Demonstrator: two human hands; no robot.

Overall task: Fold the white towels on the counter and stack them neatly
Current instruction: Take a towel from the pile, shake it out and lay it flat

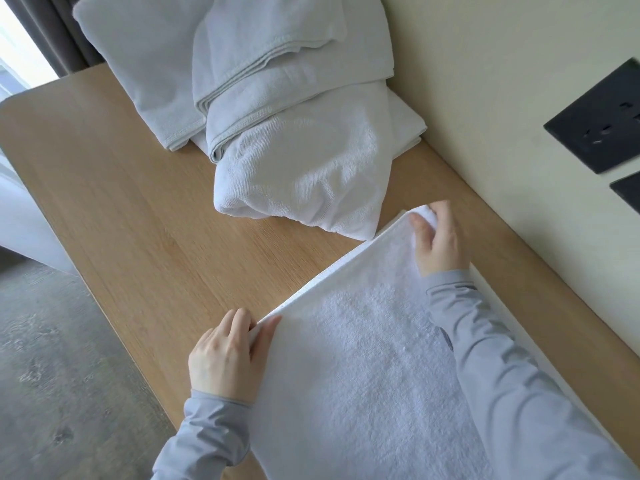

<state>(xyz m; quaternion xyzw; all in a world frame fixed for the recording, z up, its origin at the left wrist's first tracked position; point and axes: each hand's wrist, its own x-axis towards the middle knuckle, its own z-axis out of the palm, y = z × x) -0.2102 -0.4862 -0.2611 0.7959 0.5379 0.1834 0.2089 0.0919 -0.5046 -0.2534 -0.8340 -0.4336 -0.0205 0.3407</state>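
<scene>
White terry towel (374, 368): your left hand (225, 358) and right hand (438, 242) pinch its far corners. Heaped white towels (277, 116) crowd the wooden counter (138, 202) at upper centre, touching that edge.

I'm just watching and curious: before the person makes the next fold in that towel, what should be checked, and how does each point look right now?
1. Left hand grips its corner of the towel: ok.
2. Right hand grips the far corner: ok.
3. Edge between the hands taut and straight: ok.
4. Bare counter ahead for laying the fold: ok.
5. Towel clear of the towel pile: cannot tell, very close.
6. Near end lying flat: cannot tell, out of frame.
</scene>
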